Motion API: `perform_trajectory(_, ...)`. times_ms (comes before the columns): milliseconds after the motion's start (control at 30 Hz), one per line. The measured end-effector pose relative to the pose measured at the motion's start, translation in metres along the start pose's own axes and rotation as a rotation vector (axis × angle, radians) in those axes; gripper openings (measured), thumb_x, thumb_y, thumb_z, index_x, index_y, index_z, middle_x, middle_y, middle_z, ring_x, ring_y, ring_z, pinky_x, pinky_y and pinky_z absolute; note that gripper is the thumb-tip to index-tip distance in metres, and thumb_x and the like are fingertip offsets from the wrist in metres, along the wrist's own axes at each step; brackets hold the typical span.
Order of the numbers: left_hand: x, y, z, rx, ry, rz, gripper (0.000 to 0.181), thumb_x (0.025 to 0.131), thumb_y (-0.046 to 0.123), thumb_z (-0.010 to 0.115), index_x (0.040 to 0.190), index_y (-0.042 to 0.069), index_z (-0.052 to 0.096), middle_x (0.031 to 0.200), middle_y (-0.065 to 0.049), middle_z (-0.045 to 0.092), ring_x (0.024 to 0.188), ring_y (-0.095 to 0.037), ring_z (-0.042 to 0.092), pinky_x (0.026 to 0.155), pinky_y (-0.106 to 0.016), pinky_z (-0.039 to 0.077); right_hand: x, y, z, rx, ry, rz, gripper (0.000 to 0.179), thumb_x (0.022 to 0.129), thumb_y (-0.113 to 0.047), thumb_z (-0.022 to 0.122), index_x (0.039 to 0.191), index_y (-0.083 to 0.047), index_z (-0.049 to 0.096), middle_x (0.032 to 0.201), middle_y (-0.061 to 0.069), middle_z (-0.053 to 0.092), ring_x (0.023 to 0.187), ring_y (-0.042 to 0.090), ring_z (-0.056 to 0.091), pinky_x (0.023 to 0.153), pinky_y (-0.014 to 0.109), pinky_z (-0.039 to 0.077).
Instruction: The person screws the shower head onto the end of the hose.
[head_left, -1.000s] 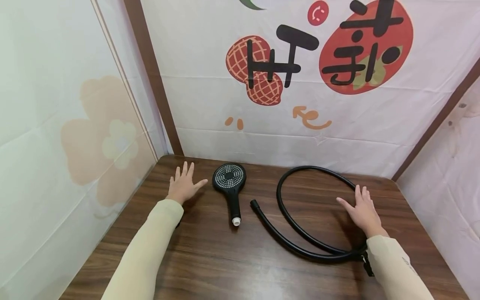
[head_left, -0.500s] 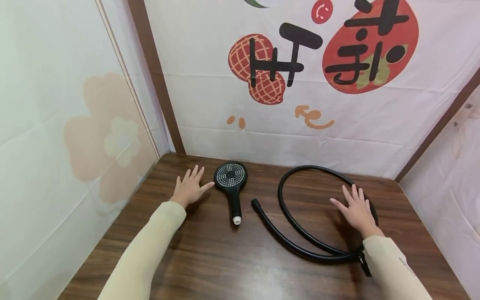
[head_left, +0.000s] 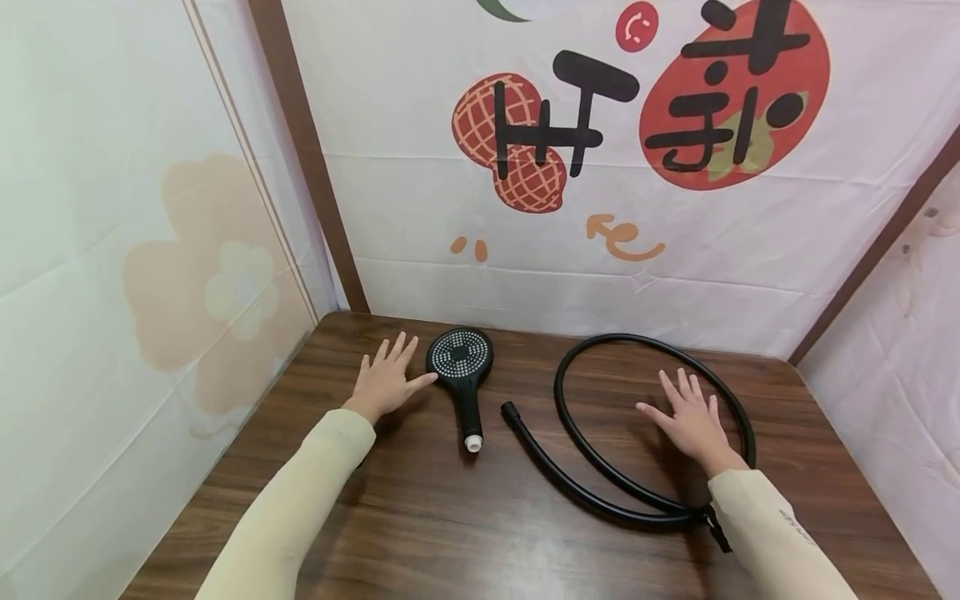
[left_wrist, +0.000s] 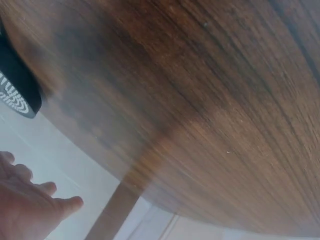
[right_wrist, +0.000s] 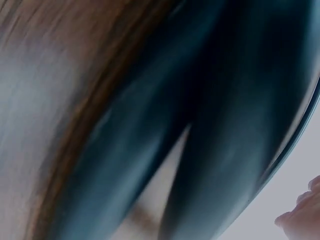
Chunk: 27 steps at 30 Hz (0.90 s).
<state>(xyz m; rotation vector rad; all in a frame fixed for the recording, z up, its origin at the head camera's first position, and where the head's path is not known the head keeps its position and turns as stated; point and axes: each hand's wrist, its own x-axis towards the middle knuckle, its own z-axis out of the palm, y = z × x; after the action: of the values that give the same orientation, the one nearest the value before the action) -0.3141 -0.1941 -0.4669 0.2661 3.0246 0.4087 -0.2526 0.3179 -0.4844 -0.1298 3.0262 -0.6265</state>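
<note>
A black shower head (head_left: 460,357) lies spray face up, its white threaded end (head_left: 472,443) toward the near side. Just left of it my left hand (head_left: 384,385) is spread, palm down, thumb tip close to the head's rim; whether they touch I cannot tell. The left wrist view has the shower head (left_wrist: 17,80) at its left edge, above my fingers. A black shower hose (head_left: 570,429) lies in a loop to the right. My right hand (head_left: 690,421) hovers over the loop with spread fingers and holds nothing. Its forearm hides part of the hose, which fills the right wrist view blurred.
The brown wooden table (head_left: 442,525) ends at a white printed cloth wall (head_left: 405,208) behind. More cloth walls stand at the left and right. One hose end (head_left: 510,412) points toward the shower head.
My left hand has moved right, closer to the shower head. My right hand has moved left, from the hose's right side to inside its loop. Shower head and hose have stayed put.
</note>
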Motion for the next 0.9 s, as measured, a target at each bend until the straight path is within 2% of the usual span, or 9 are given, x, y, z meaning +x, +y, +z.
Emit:
perform_trajectory(200,0.002,0.002,0.001,0.005,-0.009,0.012,0.088,0.096,0.068,0.042,0.161,0.018,0.009,0.169,-0.012,0.003,0.153,-0.043,0.004,0.117,-0.071,0.009,0.003,-0.009,0.001,-0.024,-0.006,0.007,0.094,0.094,-0.069,0.046,0.160,-0.013,0.009,0.165,0.027,-0.003,0.151,0.050,-0.002,0.112,0.076,-0.005)
perform_trajectory(433,0.000,0.007,0.004,0.005,-0.014,0.029,0.087,0.095,0.067,0.045,0.160,0.018,0.014,0.169,-0.012,0.005,0.154,-0.042,0.004,0.118,-0.070,0.010,0.004,-0.016,0.006,-0.022,-0.027,-0.006,0.098,0.093,-0.070,0.046,0.160,-0.009,0.008,0.164,0.029,-0.003,0.151,0.050,0.000,0.114,0.073,-0.004)
perform_trajectory(900,0.001,0.019,0.007,0.010,-0.004,0.067,0.085,0.095,0.068,0.045,0.160,0.020,0.018,0.169,-0.009,0.005,0.154,-0.041,0.008,0.118,-0.068,0.014,0.010,-0.029,0.015,-0.006,-0.002,-0.060,0.096,0.094,-0.068,0.047,0.160,-0.008,0.011,0.165,0.027,0.002,0.152,0.047,0.005,0.118,0.069,0.002)
